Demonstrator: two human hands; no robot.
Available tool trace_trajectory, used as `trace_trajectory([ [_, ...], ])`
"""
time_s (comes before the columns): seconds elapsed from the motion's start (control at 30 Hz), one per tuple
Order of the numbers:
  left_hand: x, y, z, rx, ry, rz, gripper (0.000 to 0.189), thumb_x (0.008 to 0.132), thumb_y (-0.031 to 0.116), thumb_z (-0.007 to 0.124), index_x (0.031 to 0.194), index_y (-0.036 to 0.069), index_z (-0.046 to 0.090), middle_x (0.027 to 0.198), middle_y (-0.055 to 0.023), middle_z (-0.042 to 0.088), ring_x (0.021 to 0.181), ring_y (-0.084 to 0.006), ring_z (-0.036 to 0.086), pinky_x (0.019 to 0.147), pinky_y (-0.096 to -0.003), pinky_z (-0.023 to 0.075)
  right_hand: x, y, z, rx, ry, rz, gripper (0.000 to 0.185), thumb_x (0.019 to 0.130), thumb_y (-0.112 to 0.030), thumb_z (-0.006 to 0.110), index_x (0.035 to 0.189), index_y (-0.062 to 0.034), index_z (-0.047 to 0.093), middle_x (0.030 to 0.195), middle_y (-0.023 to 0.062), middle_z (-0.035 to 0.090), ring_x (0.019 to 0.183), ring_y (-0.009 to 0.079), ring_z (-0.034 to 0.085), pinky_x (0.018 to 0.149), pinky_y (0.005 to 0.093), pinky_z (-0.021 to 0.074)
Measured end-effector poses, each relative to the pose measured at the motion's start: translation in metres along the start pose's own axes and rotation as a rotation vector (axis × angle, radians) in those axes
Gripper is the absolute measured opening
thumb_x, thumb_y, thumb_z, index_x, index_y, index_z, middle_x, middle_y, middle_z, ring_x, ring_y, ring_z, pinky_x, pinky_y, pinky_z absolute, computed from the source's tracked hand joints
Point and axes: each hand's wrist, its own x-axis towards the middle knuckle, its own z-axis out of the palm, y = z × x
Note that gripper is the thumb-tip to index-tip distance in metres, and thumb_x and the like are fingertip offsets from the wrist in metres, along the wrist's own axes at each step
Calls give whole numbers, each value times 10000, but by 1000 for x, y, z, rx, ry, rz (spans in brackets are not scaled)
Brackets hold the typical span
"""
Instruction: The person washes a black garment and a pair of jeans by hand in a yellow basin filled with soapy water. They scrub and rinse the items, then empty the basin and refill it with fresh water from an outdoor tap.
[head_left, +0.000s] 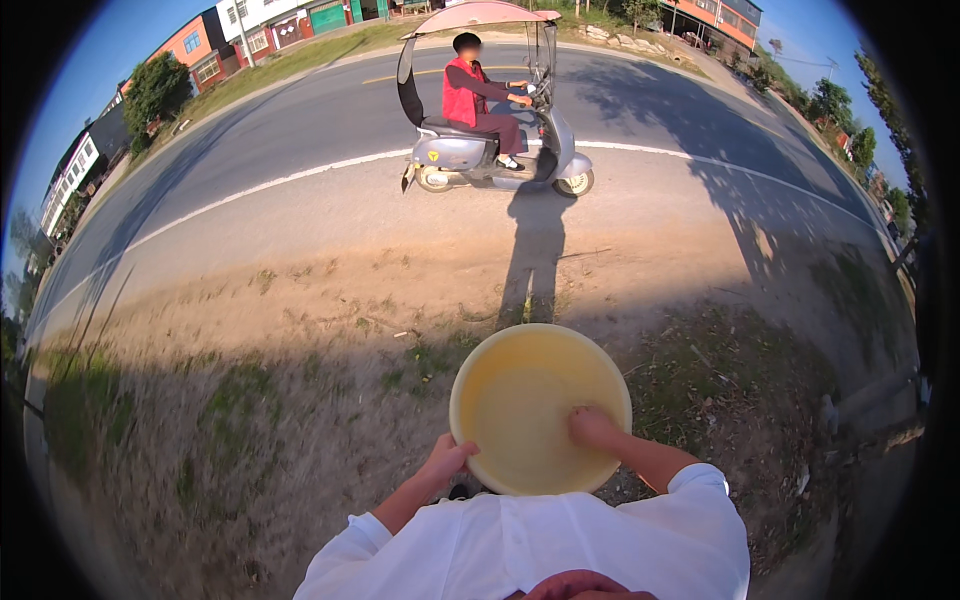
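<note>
In front of my waist is a large round yellow basin (517, 420), tilted so that its inside faces up at me. My left hand (450, 456) grips the rim at its lower left, thumb over the edge. My right hand (591, 427) is inside the basin, near its right wall, slightly blurred with the fingers bent down; whether they hold anything cannot be told. No separate object can be made out on the basin's pale bottom.
A person in a red vest (459, 94) sits on a silver scooter (465, 154) with a pink canopy (480, 16) at the roadside ahead. A paved road (300, 120) curves behind it. Dirt with patchy grass (240, 405) surrounds me; my shadow reaches the scooter.
</note>
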Motion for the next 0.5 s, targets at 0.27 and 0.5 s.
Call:
trace_trajectory([
  [0.27,12,11,13,58,-67,-39,392,823,113,609,1182,-42,589,1051,-152,682,886,-263,698,702,-390,595,-6,-89,-12,513,-338,-204,274,862,-268,581,952,-39,699,946,174,688,867,347,645,784,441,494],
  [0.5,17,2,12,15,-126,15,379,825,102,614,1177,-33,583,1058,-150,672,892,-268,694,711,-391,600,73,-117,-39,331,592,-333,264,780,-217,672,1027,-132,640,1143,96,573,1140,307,518,964,490,394],
])
